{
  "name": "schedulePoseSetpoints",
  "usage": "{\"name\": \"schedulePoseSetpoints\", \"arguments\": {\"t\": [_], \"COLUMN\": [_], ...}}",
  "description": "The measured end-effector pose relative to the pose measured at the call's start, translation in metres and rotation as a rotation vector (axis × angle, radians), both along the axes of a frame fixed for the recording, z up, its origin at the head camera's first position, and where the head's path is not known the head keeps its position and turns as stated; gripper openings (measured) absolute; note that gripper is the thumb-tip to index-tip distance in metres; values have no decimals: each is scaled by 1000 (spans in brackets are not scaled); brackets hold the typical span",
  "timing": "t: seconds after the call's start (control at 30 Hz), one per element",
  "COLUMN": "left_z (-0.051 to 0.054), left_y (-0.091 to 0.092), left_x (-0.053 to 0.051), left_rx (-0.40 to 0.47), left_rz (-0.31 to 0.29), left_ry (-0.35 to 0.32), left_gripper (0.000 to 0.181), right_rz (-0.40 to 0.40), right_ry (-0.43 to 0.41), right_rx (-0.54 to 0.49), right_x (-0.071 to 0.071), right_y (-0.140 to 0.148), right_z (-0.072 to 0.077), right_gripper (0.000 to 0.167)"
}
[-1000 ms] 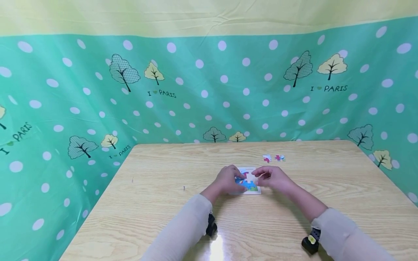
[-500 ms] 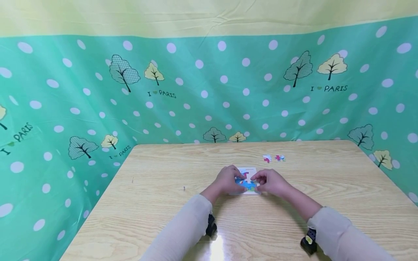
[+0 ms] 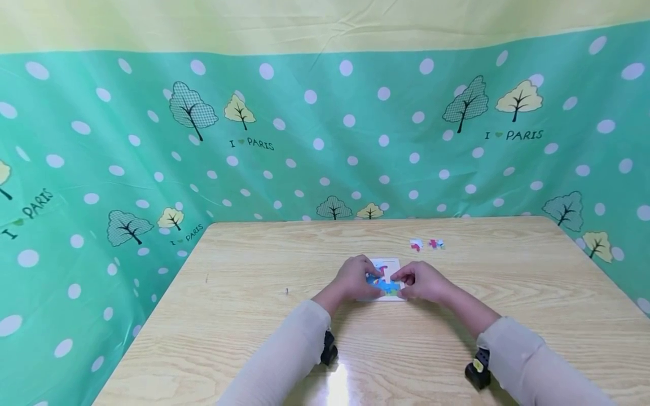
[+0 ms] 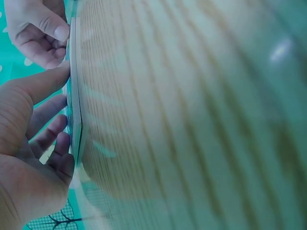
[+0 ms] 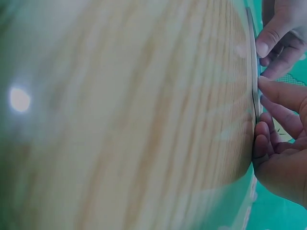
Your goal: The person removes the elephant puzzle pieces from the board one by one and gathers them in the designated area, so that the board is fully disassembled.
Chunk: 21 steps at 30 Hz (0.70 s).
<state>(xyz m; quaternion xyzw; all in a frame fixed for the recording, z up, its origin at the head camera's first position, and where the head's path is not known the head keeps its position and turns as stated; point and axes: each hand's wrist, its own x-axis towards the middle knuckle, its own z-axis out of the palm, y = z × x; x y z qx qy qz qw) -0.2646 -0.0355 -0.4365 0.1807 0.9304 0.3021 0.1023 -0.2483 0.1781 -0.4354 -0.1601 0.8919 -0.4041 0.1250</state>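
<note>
A small jigsaw puzzle [image 3: 391, 285] in a white tray lies flat on the table. Blue, green and pink pieces fill part of it, and a white gap shows toward its upper right. My left hand [image 3: 354, 279] covers the puzzle's left side, thumb and fingertips resting on its face. At the right side, my right hand [image 3: 424, 282] touches the puzzle with thumb and index fingertips; no separate piece is visible between them. Edge-on, the tray [image 4: 75, 96] appears thin in the left wrist view, with both hands' fingertips against its top.
Two loose pink-and-white puzzle pieces, one [image 3: 416, 244] left of the other [image 3: 436, 244], lie behind the right hand. A tiny scrap [image 3: 286, 291] is on the wooden table [image 3: 244, 332] at the left. Behind stands a green dotted curtain [image 3: 284, 135].
My right hand came down and slightly toward me onto the puzzle's right side, its fingertips drawing nearer the pieces. My left hand stayed in place. The loose pieces have not moved.
</note>
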Motion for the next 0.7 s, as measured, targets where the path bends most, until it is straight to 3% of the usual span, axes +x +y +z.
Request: {"name": "schedulePoseSetpoints", "arguments": {"t": [0.7], "left_z": [1], "left_y": [1], "left_x": [0], "left_rx": [-2], "left_rz": [10], "left_ry": [-15], "left_gripper": [31], "right_rz": [28], "right_ry": [-6], "right_rx": [-75], "right_x": [0], "right_y": [2], "right_z": [0], "right_gripper": [31]}}
